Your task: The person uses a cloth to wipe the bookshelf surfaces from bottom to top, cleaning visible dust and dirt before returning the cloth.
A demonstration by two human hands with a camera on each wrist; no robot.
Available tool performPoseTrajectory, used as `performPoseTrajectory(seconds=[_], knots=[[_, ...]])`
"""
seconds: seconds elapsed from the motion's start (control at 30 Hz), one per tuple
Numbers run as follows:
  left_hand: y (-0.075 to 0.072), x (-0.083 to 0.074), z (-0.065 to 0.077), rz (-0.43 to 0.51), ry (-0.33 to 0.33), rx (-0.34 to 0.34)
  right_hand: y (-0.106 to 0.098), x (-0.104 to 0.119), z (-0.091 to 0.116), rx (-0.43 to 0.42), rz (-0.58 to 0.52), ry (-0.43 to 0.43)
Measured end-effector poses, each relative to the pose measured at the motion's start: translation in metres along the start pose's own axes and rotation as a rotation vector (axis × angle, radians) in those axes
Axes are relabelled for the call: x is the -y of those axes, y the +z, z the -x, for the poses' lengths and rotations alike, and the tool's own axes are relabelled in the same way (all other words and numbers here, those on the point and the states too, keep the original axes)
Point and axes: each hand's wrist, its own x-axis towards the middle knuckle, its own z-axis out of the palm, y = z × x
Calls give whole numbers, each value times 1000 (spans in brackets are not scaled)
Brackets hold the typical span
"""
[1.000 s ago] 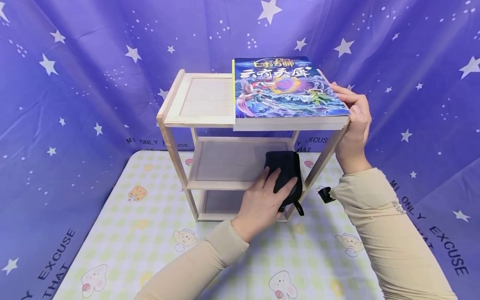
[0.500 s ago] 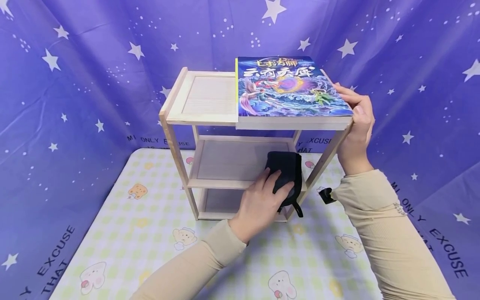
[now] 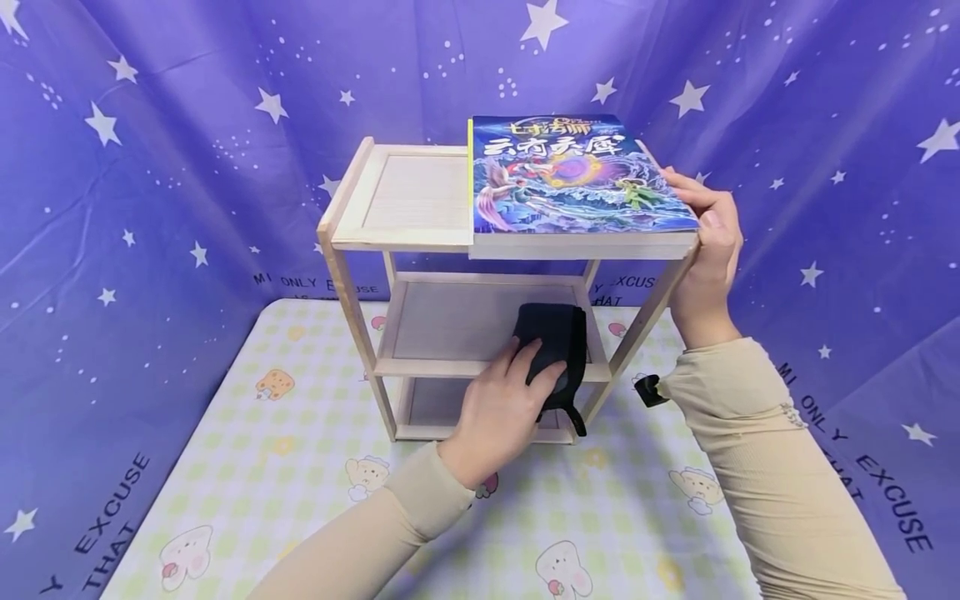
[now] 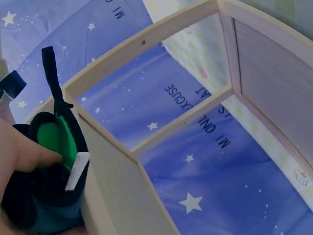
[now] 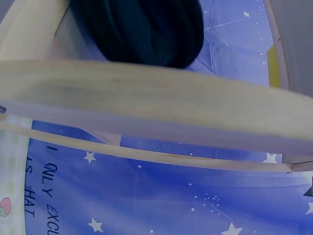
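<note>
In the head view, my left hand grips a dark fabric pouch at the front right of the middle shelf. In the left wrist view, the thumb reaches into the opening of the pouch, which shows a green lining, a white tag and a black strap loop. My right hand grips the upper right side of the wooden shelf rack, next to the book. The right wrist view shows the dark pouch beyond a wooden side post; the right hand is out of that view.
A thick book with a blue illustrated cover lies on the rack's top, at the right, slightly over its front edge. The rack stands on a checked tablecloth. A purple star curtain hangs behind and at both sides.
My left hand has shifted a little to the left with the pouch, away from the rack's right post. The right hand stays on the rack, and the book has not moved.
</note>
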Motion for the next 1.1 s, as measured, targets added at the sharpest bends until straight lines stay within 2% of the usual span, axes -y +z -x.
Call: performPoseTrajectory(seconds=[0.4,0.87,1.1], knots=[[-12,14,9,-16,-24,23,1,1,-2,-5,4,-9],[-15,22,15,-13,-36,26,1,2,-2,-12,0,14],[-19,27,21,14,-57,71,-1,1,0,-4,14,10]])
